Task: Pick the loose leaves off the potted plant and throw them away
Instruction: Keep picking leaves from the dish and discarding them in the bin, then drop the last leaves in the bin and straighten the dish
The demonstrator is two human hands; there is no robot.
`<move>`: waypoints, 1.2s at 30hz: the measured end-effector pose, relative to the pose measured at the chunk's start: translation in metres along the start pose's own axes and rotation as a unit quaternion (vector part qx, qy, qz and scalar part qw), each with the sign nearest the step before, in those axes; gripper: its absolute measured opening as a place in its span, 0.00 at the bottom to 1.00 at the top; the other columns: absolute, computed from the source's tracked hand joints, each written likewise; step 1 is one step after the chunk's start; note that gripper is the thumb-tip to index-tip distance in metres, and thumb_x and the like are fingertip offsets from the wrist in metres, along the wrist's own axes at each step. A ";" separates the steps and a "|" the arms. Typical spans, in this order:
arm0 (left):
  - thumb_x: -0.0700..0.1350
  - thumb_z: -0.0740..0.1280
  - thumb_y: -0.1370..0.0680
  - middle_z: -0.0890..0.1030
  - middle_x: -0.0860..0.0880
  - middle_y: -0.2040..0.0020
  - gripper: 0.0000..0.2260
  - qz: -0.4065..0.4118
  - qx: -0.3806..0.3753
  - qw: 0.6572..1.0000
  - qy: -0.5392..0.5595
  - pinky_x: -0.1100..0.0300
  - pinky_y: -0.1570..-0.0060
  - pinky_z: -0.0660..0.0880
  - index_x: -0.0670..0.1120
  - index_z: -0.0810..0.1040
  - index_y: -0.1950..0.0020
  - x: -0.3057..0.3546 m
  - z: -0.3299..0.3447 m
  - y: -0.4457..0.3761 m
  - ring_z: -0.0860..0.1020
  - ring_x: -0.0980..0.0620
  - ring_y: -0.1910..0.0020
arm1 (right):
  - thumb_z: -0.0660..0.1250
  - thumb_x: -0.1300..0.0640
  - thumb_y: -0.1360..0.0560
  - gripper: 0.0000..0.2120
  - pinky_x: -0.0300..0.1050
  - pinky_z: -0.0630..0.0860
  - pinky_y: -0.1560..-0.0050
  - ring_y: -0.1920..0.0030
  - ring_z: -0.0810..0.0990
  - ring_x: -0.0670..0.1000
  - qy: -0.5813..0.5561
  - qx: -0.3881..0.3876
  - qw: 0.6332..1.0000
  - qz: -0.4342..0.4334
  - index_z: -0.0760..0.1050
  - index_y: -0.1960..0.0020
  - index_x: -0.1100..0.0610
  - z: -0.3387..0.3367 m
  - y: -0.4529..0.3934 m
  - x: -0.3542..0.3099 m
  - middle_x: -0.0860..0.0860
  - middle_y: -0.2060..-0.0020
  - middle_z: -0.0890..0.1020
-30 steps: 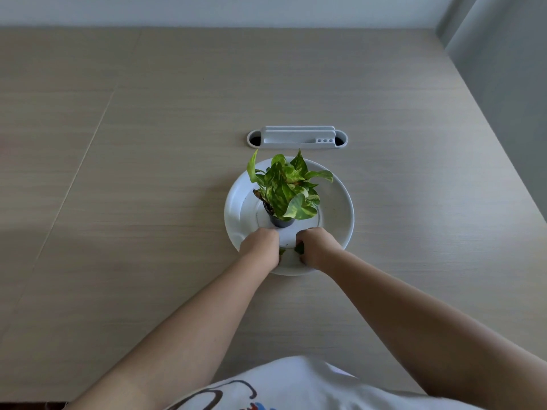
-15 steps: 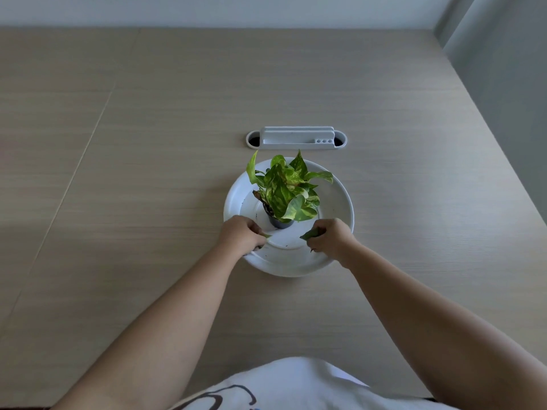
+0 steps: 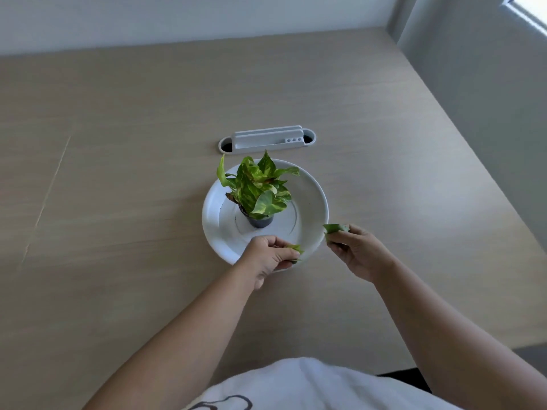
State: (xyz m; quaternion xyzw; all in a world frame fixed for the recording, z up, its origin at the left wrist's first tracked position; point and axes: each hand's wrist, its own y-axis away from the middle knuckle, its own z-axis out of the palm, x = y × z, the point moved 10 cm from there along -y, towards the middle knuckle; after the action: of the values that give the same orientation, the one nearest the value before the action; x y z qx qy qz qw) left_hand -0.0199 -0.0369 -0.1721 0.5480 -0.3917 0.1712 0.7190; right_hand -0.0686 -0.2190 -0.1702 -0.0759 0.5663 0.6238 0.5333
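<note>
place: looks like an office or meeting room
desk: wide light wood-grain laminate tabletop (image 3: 148,202) with a seam line on the left
cable port: white plastic cable grommet tray (image 3: 267,140) set into the desk surface, typical of office furniture
walls: plain pale wall (image 3: 177,19) at the far edge, grey wall (image 3: 488,84) on the right
window: frame corner (image 3: 529,10) top right, daylight

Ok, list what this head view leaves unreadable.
- Small green leaf in left hand: mostly hidden by curled fingers.
- Small dark plant pot: soil covered by variegated foliage.
- Any bin: none in frame.
- Torn green leaf in right hand: lower part covered.
</note>
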 end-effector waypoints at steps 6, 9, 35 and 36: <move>0.31 0.73 0.29 0.81 0.47 0.64 0.08 -0.029 -0.097 0.995 -0.027 0.67 0.68 0.78 0.42 0.78 0.60 -0.026 0.097 0.010 0.81 0.57 0.69 | 0.64 0.73 0.27 0.07 0.34 0.81 0.64 0.68 0.83 0.48 -0.084 0.016 0.996 -0.002 0.76 0.54 0.64 -0.073 0.052 0.011 0.54 0.67 0.82; 0.31 0.73 0.30 0.82 0.48 0.66 0.08 -0.036 -0.142 0.987 -0.060 0.67 0.69 0.77 0.41 0.78 0.60 -0.038 0.154 0.013 0.81 0.58 0.70 | 0.64 0.74 0.27 0.08 0.35 0.81 0.62 0.67 0.83 0.48 -0.130 0.057 0.989 -0.027 0.76 0.56 0.63 -0.125 0.080 0.014 0.54 0.67 0.83; 0.43 0.69 0.23 0.80 0.48 0.45 0.14 0.015 -0.258 0.856 -0.448 0.59 0.52 0.80 0.45 0.79 0.38 -0.214 0.453 0.064 0.81 0.51 0.51 | 0.67 0.64 0.25 0.11 0.49 0.79 0.48 0.42 0.78 0.59 -0.265 0.460 0.846 0.054 0.76 0.43 0.64 -0.481 0.243 0.173 0.62 0.38 0.76; 0.42 0.68 0.22 0.79 0.48 0.42 0.16 0.013 -0.258 0.851 -0.457 0.59 0.50 0.80 0.45 0.76 0.34 -0.217 0.454 0.065 0.80 0.50 0.47 | 0.65 0.61 0.24 0.16 0.50 0.77 0.43 0.38 0.76 0.61 -0.266 0.450 0.850 0.065 0.73 0.37 0.64 -0.479 0.242 0.175 0.62 0.34 0.73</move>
State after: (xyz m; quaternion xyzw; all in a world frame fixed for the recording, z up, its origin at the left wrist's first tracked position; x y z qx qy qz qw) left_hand -0.3723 -0.3939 -0.2503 0.3538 -0.7130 -0.1966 0.5725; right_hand -0.5681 -0.4440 -0.3074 0.3779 0.6253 0.3310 0.5972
